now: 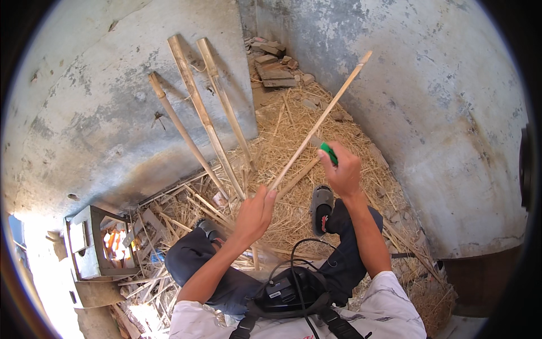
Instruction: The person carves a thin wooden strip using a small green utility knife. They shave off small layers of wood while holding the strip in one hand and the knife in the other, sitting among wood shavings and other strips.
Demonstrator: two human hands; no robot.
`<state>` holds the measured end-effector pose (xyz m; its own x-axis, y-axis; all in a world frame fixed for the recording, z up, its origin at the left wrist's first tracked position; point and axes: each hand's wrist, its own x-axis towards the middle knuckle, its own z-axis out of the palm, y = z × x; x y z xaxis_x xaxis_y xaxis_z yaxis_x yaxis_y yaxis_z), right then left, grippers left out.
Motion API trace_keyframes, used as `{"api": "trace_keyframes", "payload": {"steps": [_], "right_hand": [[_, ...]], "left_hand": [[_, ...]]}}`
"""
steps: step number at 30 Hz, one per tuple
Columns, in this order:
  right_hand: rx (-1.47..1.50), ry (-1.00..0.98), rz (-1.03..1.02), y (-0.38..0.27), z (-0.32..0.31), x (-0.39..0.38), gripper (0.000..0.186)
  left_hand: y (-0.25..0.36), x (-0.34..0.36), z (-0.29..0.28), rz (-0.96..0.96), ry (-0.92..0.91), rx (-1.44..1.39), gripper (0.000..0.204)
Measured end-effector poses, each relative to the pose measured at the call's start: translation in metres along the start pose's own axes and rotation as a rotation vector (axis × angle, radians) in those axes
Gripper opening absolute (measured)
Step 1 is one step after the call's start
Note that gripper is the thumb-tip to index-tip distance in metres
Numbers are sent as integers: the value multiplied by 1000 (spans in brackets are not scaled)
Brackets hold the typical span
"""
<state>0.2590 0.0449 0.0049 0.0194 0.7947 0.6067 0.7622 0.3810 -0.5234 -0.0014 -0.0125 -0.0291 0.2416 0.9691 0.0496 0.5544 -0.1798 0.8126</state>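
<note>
My left hand [254, 217] is closed around the near end of a long, thin bamboo strip [333, 104], which slants up and away to the right. In my right hand [343, 169] is a knife with a green handle [328, 153]. Its blade [315, 140] rests at or very close to the strip, a little beyond its middle; whether it touches I cannot tell. Below the strip, pale shavings [299, 186] cover the floor between my feet and the walls.
Three bamboo poles [206, 121] lean against the left wall [113, 113]. Bricks and rubble [275, 65] are piled in the far corner. A wooden box frame [93, 243] stands at the left. Split bamboo pieces lie about my sandals [323, 206]. A black device with cables [288, 291] sits at my waist.
</note>
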Motion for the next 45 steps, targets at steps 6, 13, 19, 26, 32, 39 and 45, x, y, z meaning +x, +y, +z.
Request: {"api": "trace_keyframes", "payload": {"steps": [6, 13, 19, 26, 32, 39, 45], "right_hand": [[130, -171, -247, -20, 26, -23, 24], [111, -182, -289, -26, 33, -24, 25], [94, -163, -282, -24, 30, -22, 25], [21, -36, -35, 1, 3, 2, 25], [83, -93, -89, 2, 3, -4, 25], [136, -187, -312, -17, 28, -22, 25], [119, -181, -319, -19, 31, -22, 24]], "left_hand": [[2, 6, 1, 34, 79, -65, 31], [6, 7, -3, 51, 137, -115, 30], [8, 6, -5, 38, 114, -122, 30], [9, 0, -3, 4, 120, -135, 31], [9, -2, -3, -5, 116, -156, 32], [7, 2, -1, 37, 187, -148, 32], [7, 1, -5, 51, 163, -80, 31]]}}
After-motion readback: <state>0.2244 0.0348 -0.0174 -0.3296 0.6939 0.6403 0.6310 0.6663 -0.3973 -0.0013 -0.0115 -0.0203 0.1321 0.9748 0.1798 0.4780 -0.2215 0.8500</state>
